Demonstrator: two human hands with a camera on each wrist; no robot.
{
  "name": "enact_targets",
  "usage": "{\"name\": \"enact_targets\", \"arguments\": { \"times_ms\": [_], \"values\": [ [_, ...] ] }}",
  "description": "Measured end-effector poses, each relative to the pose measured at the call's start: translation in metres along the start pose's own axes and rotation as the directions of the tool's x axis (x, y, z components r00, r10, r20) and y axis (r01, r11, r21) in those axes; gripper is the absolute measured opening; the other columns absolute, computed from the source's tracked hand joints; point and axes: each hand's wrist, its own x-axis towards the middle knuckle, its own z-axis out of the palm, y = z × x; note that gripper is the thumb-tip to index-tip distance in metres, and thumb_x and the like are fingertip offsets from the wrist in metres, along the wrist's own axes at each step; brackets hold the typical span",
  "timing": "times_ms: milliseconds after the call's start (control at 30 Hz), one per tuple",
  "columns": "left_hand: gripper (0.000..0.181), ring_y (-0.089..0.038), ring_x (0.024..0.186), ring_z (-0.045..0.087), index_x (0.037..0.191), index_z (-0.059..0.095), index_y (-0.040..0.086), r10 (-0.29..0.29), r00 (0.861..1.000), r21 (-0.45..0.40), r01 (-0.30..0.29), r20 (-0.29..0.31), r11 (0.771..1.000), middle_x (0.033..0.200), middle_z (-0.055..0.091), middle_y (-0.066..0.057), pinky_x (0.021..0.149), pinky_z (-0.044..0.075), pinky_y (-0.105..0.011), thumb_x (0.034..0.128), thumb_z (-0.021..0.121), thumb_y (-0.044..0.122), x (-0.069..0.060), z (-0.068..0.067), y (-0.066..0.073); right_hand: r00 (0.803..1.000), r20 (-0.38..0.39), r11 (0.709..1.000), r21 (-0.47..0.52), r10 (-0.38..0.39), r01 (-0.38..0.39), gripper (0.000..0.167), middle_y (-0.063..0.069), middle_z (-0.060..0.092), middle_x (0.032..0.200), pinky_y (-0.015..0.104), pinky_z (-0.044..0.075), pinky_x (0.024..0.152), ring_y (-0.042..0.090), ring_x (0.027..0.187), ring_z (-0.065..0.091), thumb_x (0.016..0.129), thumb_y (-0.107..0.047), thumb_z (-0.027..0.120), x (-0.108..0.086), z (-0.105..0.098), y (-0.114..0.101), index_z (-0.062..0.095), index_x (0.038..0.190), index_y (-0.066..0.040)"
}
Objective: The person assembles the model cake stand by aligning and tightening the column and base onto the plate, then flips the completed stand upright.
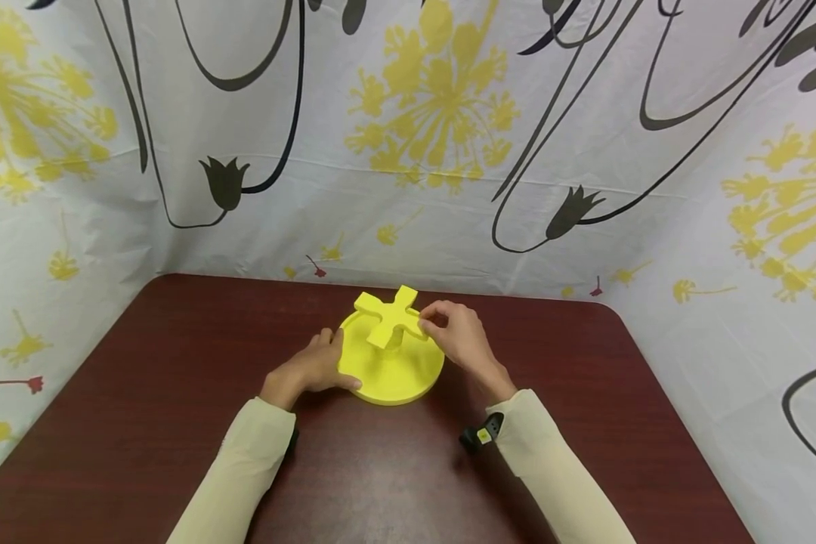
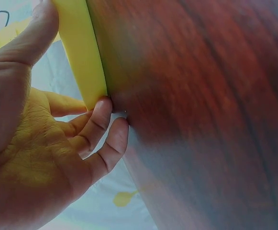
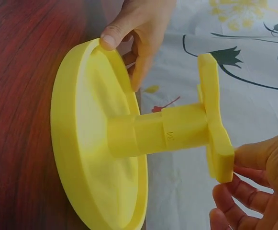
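Note:
A yellow round base (image 1: pixel 401 378) with a raised rim lies flat on the table. From its middle rises a yellow post (image 3: pixel 150 132), topped by a yellow four-armed cross handle (image 1: pixel 391 317). At the base's left side, my left hand (image 1: pixel 313 363) grips the rim, thumb over the near edge and fingers along the outer wall. The left wrist view shows those fingertips (image 2: pixel 103 105) low against the base's side. My right hand (image 1: pixel 461 336) pinches the end of the handle's right arm between thumb and fingers. Post and base stand joined in the right wrist view.
A dark red-brown wooden table (image 1: pixel 177 393) carries the yellow piece near its back edge. Behind and at both sides hangs a white sheet (image 1: pixel 408 234) with yellow, grey and red flower prints. A black strap device (image 1: pixel 483 433) sits by the right wrist.

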Motion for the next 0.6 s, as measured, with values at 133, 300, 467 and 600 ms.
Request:
{"name": "enact_targets", "arguments": {
  "times_ms": [133,300,467,600],
  "values": [
    [0.113,-0.035,0.134,0.031,0.157,0.007,-0.003,-0.002,1.0,-0.002,0.002,0.005,1.0,0.151,0.023,-0.025,0.104,0.037,-0.048,0.0841,0.077,0.047,-0.001,-0.001,0.001,0.999,0.041,1.0,-0.002,0.021,-0.02,0.009,0.002,0.072,0.097,0.031,0.047,0.065,0.018,0.077,0.059,0.091,-0.021,0.074,-0.001,-0.002,-0.004,0.076,0.098,-0.016],
    [0.112,-0.035,0.132,0.032,0.157,0.008,-0.004,0.003,1.0,-0.004,-0.002,0.001,1.0,0.149,0.025,-0.025,0.103,0.038,-0.048,0.0839,0.077,0.046,-0.001,-0.001,0.002,0.995,0.093,1.0,-0.004,0.022,-0.022,0.007,-0.004,0.07,0.083,0.03,0.047,0.066,0.014,0.073,0.06,0.089,-0.024,0.076,-0.002,-0.002,-0.01,0.074,0.089,-0.018],
    [0.111,-0.035,0.133,0.032,0.157,0.008,-0.004,0.006,1.0,-0.007,-0.006,0.0,1.0,0.151,0.023,-0.026,0.102,0.038,-0.048,0.0846,0.077,0.046,-0.001,-0.001,0.001,0.993,0.117,0.999,-0.012,0.032,-0.03,0.01,-0.005,0.068,0.077,0.03,0.047,0.065,0.012,0.069,0.06,0.088,-0.026,0.077,-0.003,0.002,-0.016,0.072,0.084,-0.018],
    [0.111,-0.036,0.132,0.032,0.157,0.008,-0.004,0.004,1.0,-0.008,-0.004,-0.004,1.0,0.151,0.023,-0.026,0.102,0.039,-0.048,0.0844,0.077,0.045,-0.001,-0.001,0.001,0.994,0.106,0.999,-0.031,0.022,-0.018,0.013,-0.006,0.067,0.075,0.029,0.046,0.063,0.012,0.067,0.058,0.088,-0.028,0.077,-0.003,0.006,-0.019,0.071,0.082,-0.018]
  ]
}}
